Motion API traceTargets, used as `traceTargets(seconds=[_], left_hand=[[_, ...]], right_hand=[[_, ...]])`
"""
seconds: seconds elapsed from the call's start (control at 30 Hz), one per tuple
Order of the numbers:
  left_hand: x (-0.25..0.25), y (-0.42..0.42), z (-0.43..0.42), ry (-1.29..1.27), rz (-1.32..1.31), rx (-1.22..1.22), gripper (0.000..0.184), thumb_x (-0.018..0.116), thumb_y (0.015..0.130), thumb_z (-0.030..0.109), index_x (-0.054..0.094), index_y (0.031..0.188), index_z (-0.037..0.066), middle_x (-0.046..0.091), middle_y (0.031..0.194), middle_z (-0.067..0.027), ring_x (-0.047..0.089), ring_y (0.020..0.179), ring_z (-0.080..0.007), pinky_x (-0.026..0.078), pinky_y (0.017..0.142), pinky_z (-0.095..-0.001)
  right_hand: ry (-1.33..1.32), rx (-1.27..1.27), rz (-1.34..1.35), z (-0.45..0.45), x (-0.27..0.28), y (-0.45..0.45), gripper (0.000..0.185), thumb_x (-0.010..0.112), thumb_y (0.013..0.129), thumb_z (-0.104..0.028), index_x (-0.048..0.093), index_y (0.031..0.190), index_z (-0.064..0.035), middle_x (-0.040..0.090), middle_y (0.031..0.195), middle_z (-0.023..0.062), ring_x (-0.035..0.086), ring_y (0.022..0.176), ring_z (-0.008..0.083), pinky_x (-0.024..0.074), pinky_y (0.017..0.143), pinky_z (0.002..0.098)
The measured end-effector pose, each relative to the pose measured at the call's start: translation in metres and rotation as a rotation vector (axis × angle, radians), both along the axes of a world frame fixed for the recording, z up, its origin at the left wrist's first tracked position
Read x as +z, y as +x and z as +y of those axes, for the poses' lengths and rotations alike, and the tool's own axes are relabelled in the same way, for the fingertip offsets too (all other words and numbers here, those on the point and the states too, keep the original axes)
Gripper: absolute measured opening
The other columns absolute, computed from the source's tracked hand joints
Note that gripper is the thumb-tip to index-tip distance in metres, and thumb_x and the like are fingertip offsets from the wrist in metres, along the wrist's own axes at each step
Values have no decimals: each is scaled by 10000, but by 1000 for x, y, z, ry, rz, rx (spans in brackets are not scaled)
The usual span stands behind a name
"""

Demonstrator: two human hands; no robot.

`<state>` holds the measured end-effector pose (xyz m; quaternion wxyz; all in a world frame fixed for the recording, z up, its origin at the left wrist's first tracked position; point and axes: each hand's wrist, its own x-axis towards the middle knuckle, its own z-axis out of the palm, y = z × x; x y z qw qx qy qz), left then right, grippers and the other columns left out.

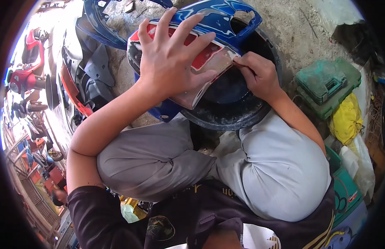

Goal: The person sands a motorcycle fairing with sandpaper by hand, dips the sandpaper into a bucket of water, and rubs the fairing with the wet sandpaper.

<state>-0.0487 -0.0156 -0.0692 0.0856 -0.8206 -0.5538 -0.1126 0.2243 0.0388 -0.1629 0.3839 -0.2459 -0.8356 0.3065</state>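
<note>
A motorcycle body panel (219, 62) with red, white and grey worn-down paint lies tilted over a round black basin (229, 122). My left hand (167, 58) rests on its upper face, open, with the fingers spread wide. At the panel's right corner my right hand (258, 74) is closed in a pinch, its fingertips touching the edge. Whether a small thing is between those fingertips I cannot make out. Just behind the panel is a blue motorcycle fairing (213, 10) with pale sanded streaks and an oval opening.
Another blue fairing piece (95, 31) lies on the concrete at the upper left, near dark and orange panels (76, 93). To the right are a green tool case (323, 81), a yellow bag (348, 118) and a teal box (346, 195). A red motorcycle (24, 81) stands far left.
</note>
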Motion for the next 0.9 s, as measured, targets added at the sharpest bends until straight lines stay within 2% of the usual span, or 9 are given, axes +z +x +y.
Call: traceTargets(seconds=[0.17, 0.27, 0.3, 0.4, 0.53, 0.57, 0.83, 0.9], left_hand=[[-1, 1, 0, 3, 2, -6, 747, 886, 733, 722, 769, 1383, 375, 545, 1651, 5, 424, 1543, -425, 293, 1160, -759], [3, 1, -2, -9, 18, -8, 768, 918, 714, 704, 780, 1393, 370, 570, 1651, 4, 450, 1555, -389, 281, 1203, -722], [3, 1, -2, -3, 15, -9, 772, 915, 715, 710, 780, 1394, 369, 570, 1652, -2, 450, 1556, -392, 279, 1203, -725], [-1, -2, 1, 0, 5, -14, 743, 882, 730, 733, 779, 1372, 373, 550, 1652, -2, 422, 1550, -431, 278, 1170, -757], [-1, -2, 2, 17, -2, -14, 744, 883, 730, 732, 772, 1370, 370, 552, 1652, 0, 420, 1557, -424, 274, 1175, -755], [-1, -2, 2, 17, -2, -14, 743, 883, 730, 732, 772, 1368, 369, 553, 1650, 1, 422, 1557, -422, 273, 1176, -754], [2, 0, 1, 4, 26, 15, 805, 918, 695, 730, 780, 1397, 360, 577, 1641, -9, 453, 1556, -394, 276, 1213, -746], [2, 2, 0, 11, 23, 12, 812, 925, 687, 727, 780, 1396, 359, 579, 1637, -11, 454, 1555, -394, 279, 1209, -749]], right_hand=[[9, -87, 31, 16, 13, -17, 183, 763, 934, 81, 758, 1112, 40, 736, 924, 183, 760, 832, 365, 605, 739, 407], [139, -3, 2, 1, 8, -11, 165, 751, 965, 68, 763, 1124, 26, 738, 920, 173, 756, 818, 352, 604, 733, 399], [99, 21, -19, -2, 11, -10, 161, 757, 961, 66, 765, 1115, 23, 739, 923, 170, 757, 820, 353, 605, 730, 404], [8, -122, 25, 11, 6, -9, 181, 770, 929, 76, 764, 1102, 23, 736, 927, 176, 759, 829, 367, 605, 729, 409], [92, -9, 48, -9, 3, -13, 159, 756, 953, 51, 768, 1106, 10, 735, 933, 184, 767, 819, 351, 599, 719, 407], [6, -31, -3, -3, 10, -7, 155, 760, 947, 53, 764, 1096, 12, 726, 919, 187, 754, 810, 365, 598, 712, 423], [127, -89, 42, 6, 1, -12, 219, 776, 925, 66, 724, 1133, 17, 718, 941, 188, 741, 827, 385, 607, 707, 447], [149, -24, 28, -6, 2, -18, 227, 772, 929, 66, 722, 1144, 15, 706, 931, 184, 726, 807, 385, 596, 693, 455]])
